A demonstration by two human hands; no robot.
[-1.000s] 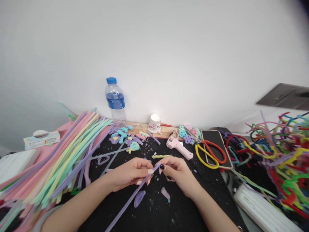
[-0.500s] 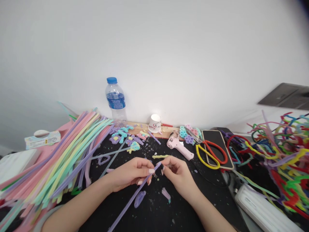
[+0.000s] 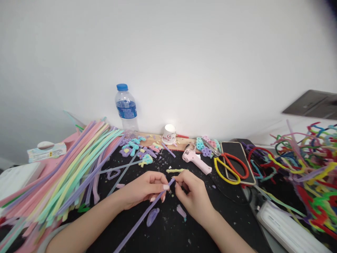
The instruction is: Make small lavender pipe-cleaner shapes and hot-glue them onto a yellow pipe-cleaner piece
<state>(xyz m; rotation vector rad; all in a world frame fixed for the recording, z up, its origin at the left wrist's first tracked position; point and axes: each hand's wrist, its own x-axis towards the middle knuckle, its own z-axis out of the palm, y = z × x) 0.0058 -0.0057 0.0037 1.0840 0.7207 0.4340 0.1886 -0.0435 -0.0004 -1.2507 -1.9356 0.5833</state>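
A long purple pipe cleaner runs from the lower edge of the view up to both hands. My left hand pinches it near its upper end between thumb and fingers. At the very tip, the fingers of my right hand are closed on the same pipe cleaner. Just below the hands a coiled purple loop and a short pale purple piece lie on the black table. Behind the fingers is a yellow twisted piece.
Left lies a thick bundle of pastel pipe cleaners. Behind are a water bottle, a paper cup and small flower shapes. A pink glue gun, scissors, a phone and tangled pipe cleaners are right.
My right hand's fingers have shifted slightly at the pipe cleaner's tip, with the thumb now tucked lower. The left hand keeps its pinch, almost unmoved.
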